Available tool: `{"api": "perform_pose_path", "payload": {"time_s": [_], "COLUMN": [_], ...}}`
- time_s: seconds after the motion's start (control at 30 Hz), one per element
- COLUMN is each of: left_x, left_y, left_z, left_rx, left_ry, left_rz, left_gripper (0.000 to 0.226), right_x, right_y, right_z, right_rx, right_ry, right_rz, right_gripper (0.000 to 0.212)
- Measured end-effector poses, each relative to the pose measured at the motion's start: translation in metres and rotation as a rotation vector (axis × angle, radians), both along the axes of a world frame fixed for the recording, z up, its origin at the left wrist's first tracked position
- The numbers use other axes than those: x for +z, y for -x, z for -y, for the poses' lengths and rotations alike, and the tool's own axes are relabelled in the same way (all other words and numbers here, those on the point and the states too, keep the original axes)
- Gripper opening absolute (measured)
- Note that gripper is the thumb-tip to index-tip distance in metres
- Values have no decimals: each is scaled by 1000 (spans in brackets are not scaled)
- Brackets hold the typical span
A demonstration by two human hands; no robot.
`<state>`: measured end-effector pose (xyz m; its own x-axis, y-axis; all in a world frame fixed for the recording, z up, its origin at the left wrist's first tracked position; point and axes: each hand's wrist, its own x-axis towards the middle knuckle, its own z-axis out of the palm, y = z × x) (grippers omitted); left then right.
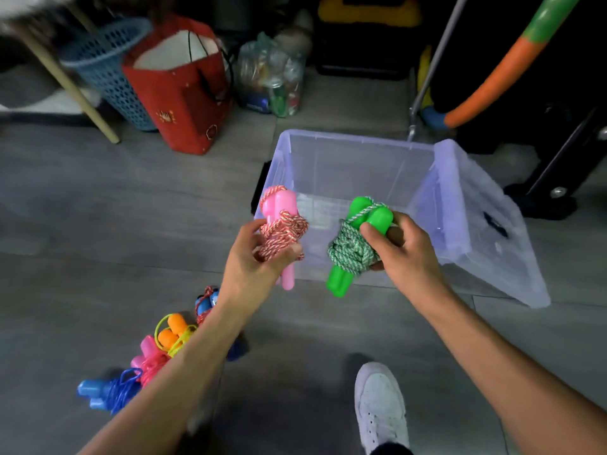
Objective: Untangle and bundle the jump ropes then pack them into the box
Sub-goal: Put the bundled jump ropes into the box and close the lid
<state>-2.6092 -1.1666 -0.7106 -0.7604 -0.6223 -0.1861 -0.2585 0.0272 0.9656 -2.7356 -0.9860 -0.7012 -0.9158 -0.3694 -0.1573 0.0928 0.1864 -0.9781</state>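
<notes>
My left hand grips a bundled pink jump rope, its red-white cord wound round pink handles. My right hand grips a bundled green jump rope with green handles. Both bundles hang just in front of the near rim of the clear plastic box, which stands open on the floor with nothing visible inside. On the floor at lower left lie several more bundles: a blue one, a pink one, an orange-handled yellow one and a blue-handled one with red cord, partly hidden by my left forearm.
The box's clear lid leans against its right side. A red bag, a blue basket, a bag of bottles and an orange-green hoop stand behind. My white shoe is at the bottom.
</notes>
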Motion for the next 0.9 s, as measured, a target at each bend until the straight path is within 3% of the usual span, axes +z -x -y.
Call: {"api": "perform_pose_path", "payload": {"time_s": [0.13,0.2,0.27,0.33,0.43,0.53,0.6,0.67,0.77,0.9], "left_x": [16,11,0,-19,-69,-111,-133,-148,-157,-164], "left_y": [63,100,136,170,209,227,231,235,244,254], "left_z": [25,37,46,56,75,79,82,85,87,89], "left_rx": [-181,-232,-287,-318,-319,-460,-458,-471,-449,-456], "left_ry": [82,76,-78,-124,24,327,418,375,396,555], "left_rz": [164,251,315,436,622,876,914,900,889,942], "left_gripper": [71,55,27,18,34,53,40,28,28,68], "right_x": [10,3,-15,-43,-90,-123,-143,-158,-177,-194], "right_y": [50,80,113,143,176,188,193,198,205,214], "right_z": [12,26,44,63,82,89,95,103,115,132], "right_rx": [-88,-130,-151,-147,-99,37,173,293,348,244], "right_ry": [-80,-105,-160,-233,-450,-649,-740,-823,-798,-570], "right_rz": [-16,-14,23,95,123,219,308,366,465,426], "right_gripper": [19,23,22,27,35,28,24,23,25,16]}}
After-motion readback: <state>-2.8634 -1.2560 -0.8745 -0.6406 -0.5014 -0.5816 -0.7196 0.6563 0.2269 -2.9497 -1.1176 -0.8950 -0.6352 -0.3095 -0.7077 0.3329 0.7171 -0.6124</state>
